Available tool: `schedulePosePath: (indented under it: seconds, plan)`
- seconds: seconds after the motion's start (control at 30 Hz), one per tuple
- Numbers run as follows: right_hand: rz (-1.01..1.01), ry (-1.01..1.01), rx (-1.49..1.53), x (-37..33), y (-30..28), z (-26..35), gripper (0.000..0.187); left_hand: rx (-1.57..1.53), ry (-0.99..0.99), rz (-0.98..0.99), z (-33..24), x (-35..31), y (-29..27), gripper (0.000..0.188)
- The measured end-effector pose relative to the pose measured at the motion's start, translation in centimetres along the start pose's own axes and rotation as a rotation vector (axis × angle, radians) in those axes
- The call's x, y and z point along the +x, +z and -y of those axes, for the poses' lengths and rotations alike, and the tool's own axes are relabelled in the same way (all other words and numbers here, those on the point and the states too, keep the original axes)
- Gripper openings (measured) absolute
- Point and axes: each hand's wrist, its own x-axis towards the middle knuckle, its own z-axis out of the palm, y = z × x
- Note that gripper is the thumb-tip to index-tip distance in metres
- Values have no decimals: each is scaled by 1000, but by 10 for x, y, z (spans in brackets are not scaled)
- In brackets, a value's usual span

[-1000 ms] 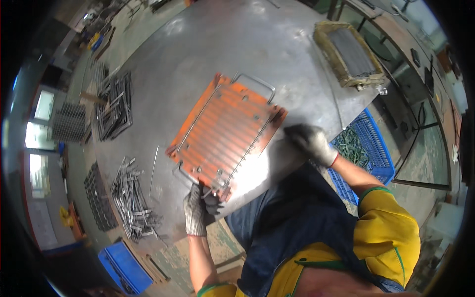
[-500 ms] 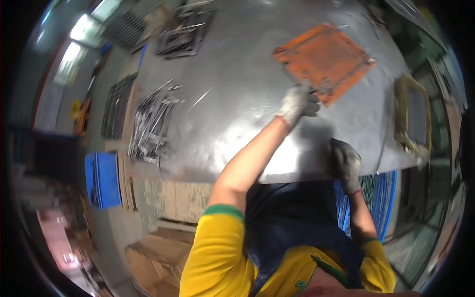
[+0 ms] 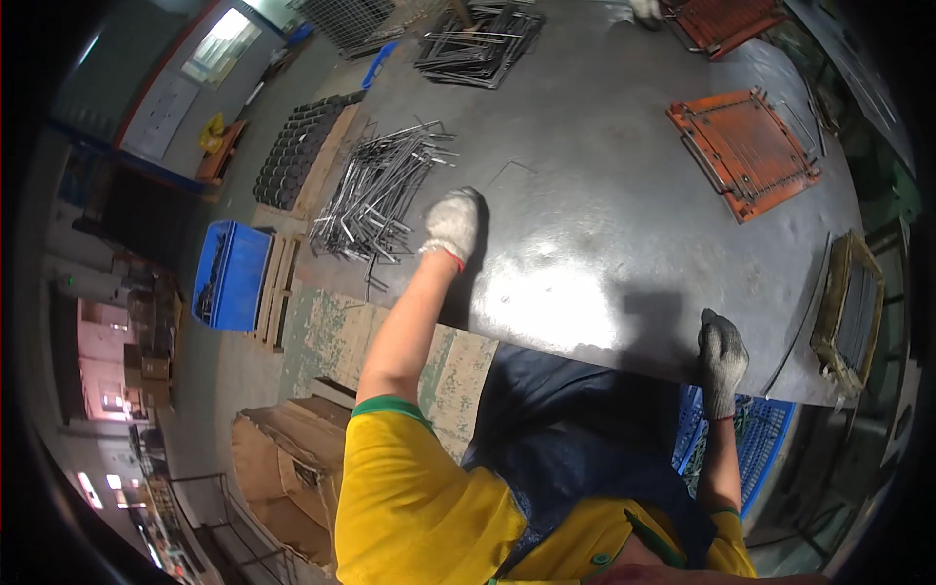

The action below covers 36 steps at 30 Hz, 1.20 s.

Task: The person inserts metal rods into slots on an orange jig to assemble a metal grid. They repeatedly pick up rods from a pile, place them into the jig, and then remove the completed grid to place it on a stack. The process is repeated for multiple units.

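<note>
My left hand [image 3: 452, 226], in a white knit glove, is over the metal table beside a pile of thin bent metal rods [image 3: 380, 190]. Its back faces up and its fingers are hidden underneath. Just beyond it a single bent rod [image 3: 514, 164] lies on the tabletop. At the near edge of the table is my right hand [image 3: 722, 363], in a grey-palmed glove, its fingers loosely extended and nothing visible in them. An orange metal jig [image 3: 749, 153] with bars along its sides lies to the far right, apart from both hands.
Another rod pile [image 3: 480, 44] and a second orange jig [image 3: 726, 21] lie farther back, near another person's gloved hand [image 3: 645, 12]. A yellowish frame [image 3: 827, 302] stands at the right edge. Blue bin [image 3: 232, 276] and cardboard box [image 3: 288, 468] are on the left.
My left hand has moved away from the orange jig, leftward to beside the rod pile. The view has shifted, so the jig now appears farther right. My right hand stays near the table edge.
</note>
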Motion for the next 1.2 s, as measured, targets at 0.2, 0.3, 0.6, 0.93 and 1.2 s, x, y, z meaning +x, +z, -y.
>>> schedulePosePath:
  seconds: [0.2, 0.3, 0.6, 0.93, 1.2]
  plan:
    - [-42, -98, -83, 0, 3, 2, 23, -142, -124, 62, -3, -69, -12, 20]
    - [-52, -49, -18, 1, 0, 7, 24, -205, -229, 63, 22, -70, -15, 24]
    - [-55, 0, -9, -1, 4, 11, 23, -28, -161, 60, 72, -49, 11, 19]
    - [-35, -23, -274, 88, 4, 26, 27, -339, 134, -244, -37, -16, -46, 40]
    - [-154, 78, -235, 118, 11, 13, 33, -520, 119, -414, -60, 16, -18, 27]
